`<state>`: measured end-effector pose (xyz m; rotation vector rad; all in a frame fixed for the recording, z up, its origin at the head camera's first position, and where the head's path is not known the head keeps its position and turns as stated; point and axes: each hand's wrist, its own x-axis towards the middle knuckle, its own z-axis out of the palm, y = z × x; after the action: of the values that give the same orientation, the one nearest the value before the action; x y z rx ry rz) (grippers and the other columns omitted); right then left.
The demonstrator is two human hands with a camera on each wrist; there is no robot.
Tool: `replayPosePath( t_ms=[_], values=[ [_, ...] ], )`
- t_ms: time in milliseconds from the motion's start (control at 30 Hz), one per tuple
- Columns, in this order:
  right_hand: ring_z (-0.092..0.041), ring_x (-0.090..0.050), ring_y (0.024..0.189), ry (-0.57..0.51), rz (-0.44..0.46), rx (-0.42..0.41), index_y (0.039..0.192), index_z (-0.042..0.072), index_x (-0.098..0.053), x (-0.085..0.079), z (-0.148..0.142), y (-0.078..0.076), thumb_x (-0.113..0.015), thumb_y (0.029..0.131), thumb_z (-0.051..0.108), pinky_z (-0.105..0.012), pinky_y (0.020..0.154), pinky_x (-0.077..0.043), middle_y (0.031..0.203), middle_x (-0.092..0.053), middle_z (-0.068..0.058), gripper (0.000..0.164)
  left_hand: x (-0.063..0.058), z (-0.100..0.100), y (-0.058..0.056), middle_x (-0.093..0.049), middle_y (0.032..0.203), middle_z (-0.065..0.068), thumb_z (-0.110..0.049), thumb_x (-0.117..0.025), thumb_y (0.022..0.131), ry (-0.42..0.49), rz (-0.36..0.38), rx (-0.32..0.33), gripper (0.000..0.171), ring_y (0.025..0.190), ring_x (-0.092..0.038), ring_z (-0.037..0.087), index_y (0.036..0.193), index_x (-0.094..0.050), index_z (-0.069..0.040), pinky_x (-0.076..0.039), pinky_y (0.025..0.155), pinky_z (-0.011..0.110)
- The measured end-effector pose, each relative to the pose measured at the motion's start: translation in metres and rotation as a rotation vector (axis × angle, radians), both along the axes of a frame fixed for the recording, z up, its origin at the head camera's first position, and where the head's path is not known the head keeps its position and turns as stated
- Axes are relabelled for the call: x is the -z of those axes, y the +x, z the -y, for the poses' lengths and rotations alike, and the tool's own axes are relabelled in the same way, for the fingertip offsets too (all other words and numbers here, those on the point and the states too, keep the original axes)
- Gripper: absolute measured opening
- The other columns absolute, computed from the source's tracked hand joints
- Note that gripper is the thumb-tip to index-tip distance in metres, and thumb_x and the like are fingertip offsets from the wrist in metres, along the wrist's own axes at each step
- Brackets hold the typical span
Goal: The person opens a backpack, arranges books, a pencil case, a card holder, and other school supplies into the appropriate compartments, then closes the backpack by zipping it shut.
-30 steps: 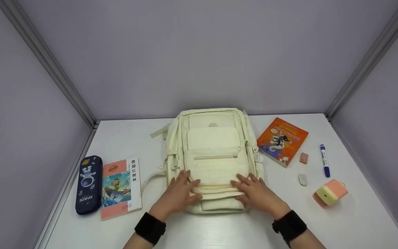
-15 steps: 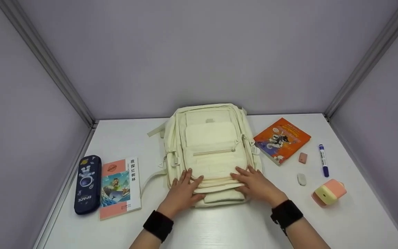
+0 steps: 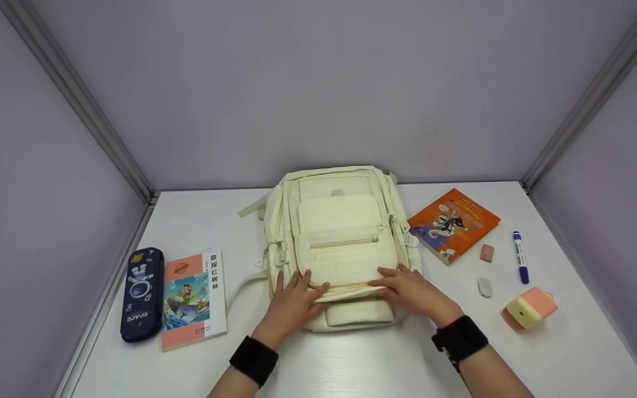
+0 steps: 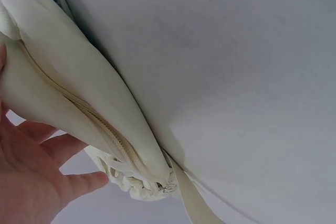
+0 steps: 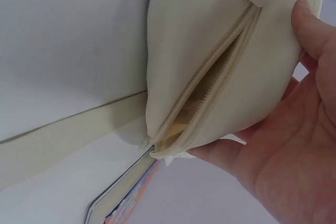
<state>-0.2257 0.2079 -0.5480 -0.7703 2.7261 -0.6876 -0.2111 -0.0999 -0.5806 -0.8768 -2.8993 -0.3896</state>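
Hands (image 3: 291, 307) (image 3: 417, 293) gripping cream backpack (image 3: 346, 218) low down — orange book (image 3: 457, 224) just beside, marker (image 3: 521, 257), pink book (image 3: 188, 301), blue case (image 3: 142, 296) farther off

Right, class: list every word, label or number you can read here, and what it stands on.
"SPACE" on the dark blue case.
"夜探红树林" on the pink book.
Too small or blurred: other print on that book, lettering on the orange book and the marker.

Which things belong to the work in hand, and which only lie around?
In the work: cream fabric backpack; left hand, right hand on it.

Apparently just lying about: dark-blue oblong case; pink-and-white paperback; orange paperback; small pink block; small white block; slim blue-and-white marker; chunky pink-and-yellow object.
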Motion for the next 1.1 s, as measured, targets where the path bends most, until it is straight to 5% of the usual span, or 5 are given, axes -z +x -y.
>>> replayPosePath(
  t_ms=[200, 400, 533, 833, 1100],
  values=[
    [-0.047, -0.039, 0.132, -0.053, 0.010, -0.070, 0.128, 0.008, -0.065, -0.007, -0.004, -0.005, -0.053, 0.103, 0.024, -0.060, 0.107, -0.027, 0.143, -0.047, -0.024, 0.033, -0.010, -0.001, -0.001, -0.062, 0.130, 0.011, -0.029, -0.065, 0.095, 0.066, -0.138, 0.099, 0.033, 0.123, -0.056, 0.029, 0.124, -0.069, -0.014, -0.040, 0.103, 0.050],
    [-0.038, -0.043, 0.133, -0.117, 0.022, 0.005, 0.133, 0.003, -0.060, -0.017, -0.008, -0.013, -0.049, 0.104, 0.032, -0.053, 0.107, -0.033, 0.141, -0.051, -0.019, 0.042, -0.031, -0.005, -0.014, -0.074, 0.095, 0.004, -0.027, -0.064, 0.097, 0.215, -0.228, 0.076, 0.018, 0.080, -0.071, 0.018, 0.104, -0.071, -0.012, -0.055, 0.060, 0.033],
    [-0.036, -0.046, 0.130, -0.210, -0.013, 0.034, 0.134, 0.006, -0.059, -0.026, -0.010, -0.020, -0.049, 0.104, 0.032, -0.052, 0.106, -0.035, 0.138, -0.055, -0.017, 0.041, -0.048, -0.007, -0.027, -0.068, 0.070, -0.003, -0.027, -0.062, 0.098, 0.263, -0.210, 0.031, 0.017, 0.058, -0.063, 0.012, 0.097, -0.070, -0.013, -0.049, 0.052, 0.031],
    [-0.038, -0.031, 0.140, -0.337, -0.009, 0.223, 0.151, 0.013, -0.039, -0.040, -0.027, -0.029, -0.034, 0.107, 0.040, -0.059, 0.111, -0.022, 0.152, -0.038, -0.017, 0.052, -0.081, 0.004, -0.046, -0.043, 0.057, -0.007, -0.030, -0.056, 0.101, 0.384, -0.108, -0.107, 0.023, 0.051, -0.045, 0.012, 0.087, -0.062, -0.012, -0.042, 0.051, 0.034],
    [-0.048, -0.016, 0.142, -0.192, 0.024, 0.405, 0.155, 0.001, -0.019, -0.014, -0.051, -0.046, -0.024, 0.108, 0.043, -0.063, 0.111, -0.015, 0.156, -0.017, -0.029, 0.063, -0.096, 0.025, -0.054, -0.046, 0.060, -0.004, -0.030, -0.055, 0.102, 0.465, -0.054, -0.254, 0.028, 0.054, -0.045, 0.016, 0.082, -0.061, -0.010, -0.042, 0.055, 0.036]
  ],
)
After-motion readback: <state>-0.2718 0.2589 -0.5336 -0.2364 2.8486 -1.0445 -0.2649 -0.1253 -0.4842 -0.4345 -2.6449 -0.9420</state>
